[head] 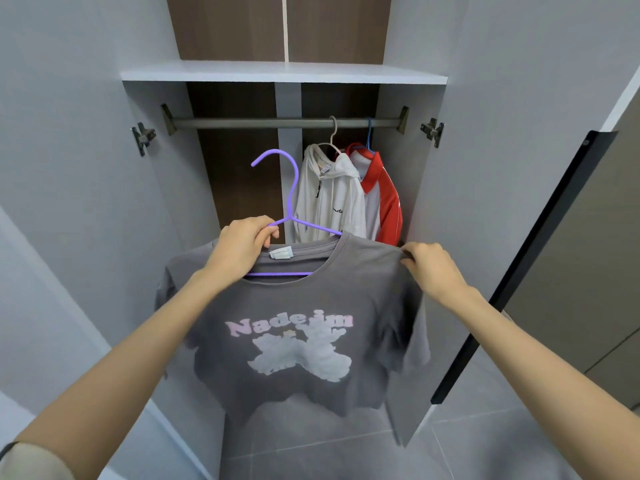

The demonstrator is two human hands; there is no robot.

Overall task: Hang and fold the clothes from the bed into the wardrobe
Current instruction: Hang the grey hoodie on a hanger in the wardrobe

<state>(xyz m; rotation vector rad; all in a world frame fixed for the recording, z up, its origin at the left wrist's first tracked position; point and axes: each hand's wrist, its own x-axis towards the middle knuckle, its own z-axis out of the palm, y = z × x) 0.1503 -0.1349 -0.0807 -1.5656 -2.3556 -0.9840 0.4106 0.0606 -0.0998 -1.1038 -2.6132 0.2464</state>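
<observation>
T-shirt [367, 282] in grey cotton, printed with pale lettering and a cloud-like shape on the chest, hangs on a purple hanger [280, 274] held up in front of the open wardrobe, below the rail and not hooked on it. The left hand [242, 244] grips the hanger's left arm just beside the neck of the hook, fingers curled round it. The right hand [433, 268] pinches the shirt's fabric at its right shoulder, thumb and fingers closed on the seam. The hook points left, free in the air.

Behind it, a dark metal rail [242, 123] spans the wardrobe between two brackets. On its right part hang a white hoodie [329, 199] on a pale hanger [333, 131] and, touching it, a red-and-white jacket [386, 199] on a blue hanger [370, 133]. The back panel [235, 174] is dark brown wood with a white strip down the middle. A white shelf [284, 72] lies above the rail. Both white doors stand open, with metal hinges [142, 137] on the side walls. Grey floor tiles [485, 445] run below.
</observation>
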